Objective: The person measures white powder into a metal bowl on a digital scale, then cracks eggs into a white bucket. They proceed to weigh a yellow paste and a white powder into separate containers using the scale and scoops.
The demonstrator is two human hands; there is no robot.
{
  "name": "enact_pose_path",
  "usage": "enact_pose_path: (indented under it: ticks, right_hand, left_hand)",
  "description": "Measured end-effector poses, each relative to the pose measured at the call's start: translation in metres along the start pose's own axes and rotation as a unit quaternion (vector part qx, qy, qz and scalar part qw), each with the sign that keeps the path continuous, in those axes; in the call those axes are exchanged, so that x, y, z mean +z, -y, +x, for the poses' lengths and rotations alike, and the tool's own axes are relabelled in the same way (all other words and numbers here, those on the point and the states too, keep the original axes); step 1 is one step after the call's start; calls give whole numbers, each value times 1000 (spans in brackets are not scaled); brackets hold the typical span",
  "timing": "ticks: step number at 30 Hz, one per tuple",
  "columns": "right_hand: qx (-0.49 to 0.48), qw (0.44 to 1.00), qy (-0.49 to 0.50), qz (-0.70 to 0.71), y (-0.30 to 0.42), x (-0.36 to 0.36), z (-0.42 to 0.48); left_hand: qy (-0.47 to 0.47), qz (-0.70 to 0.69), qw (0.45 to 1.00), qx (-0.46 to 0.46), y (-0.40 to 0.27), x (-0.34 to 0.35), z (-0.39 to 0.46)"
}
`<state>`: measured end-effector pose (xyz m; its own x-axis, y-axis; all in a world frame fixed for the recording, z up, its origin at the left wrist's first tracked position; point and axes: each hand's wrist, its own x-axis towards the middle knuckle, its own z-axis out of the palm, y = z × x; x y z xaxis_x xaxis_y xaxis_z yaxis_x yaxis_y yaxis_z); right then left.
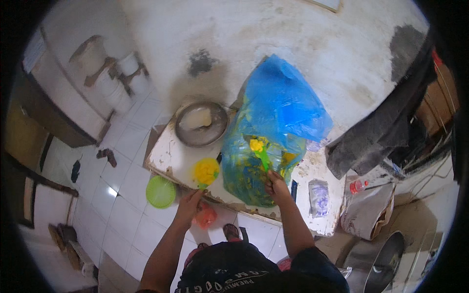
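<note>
My right hand (275,186) grips the handle of a bright green scoop-like utensil (264,161), with a lump of yellow paste (257,145) at its far end. This utensil is over the torn-looking opening of a large blue plastic bag (284,106), whose lower part is smeared yellow. In my left hand (190,206) is the narrow green end of a holder (202,186) carrying a rounded yellow mass (206,169); whether it is a small bag or a utensil is unclear. The bag rests on a worn white table (165,155) against the wall.
On the table are a round dark pan (181,133) with a pale piece inside (197,119) and a printed packet (319,197). A light green basket (161,192) and a red plastic bag (205,217) are below the front edge. Dark cloth (370,139) hangs at right, above a large metal pot (388,263).
</note>
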<state>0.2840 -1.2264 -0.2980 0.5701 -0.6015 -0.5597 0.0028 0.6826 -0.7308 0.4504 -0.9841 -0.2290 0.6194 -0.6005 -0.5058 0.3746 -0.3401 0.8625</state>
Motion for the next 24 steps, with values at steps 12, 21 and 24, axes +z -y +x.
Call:
enact_pose_path:
  ticks: [12,21,24]
  right_hand:
    - [-527,701,63,-477,-8,96,-68]
    - [-686,499,255,-464,-84,258,-103]
    - [-685,458,339,-454,-135,302,-138]
  left_hand:
    - [50,-225,972,35,-45,-4,-62]
    - [-152,-434,880,123,-28,-106,-200]
    - [-243,-469,835,157,-7,-145,-268]
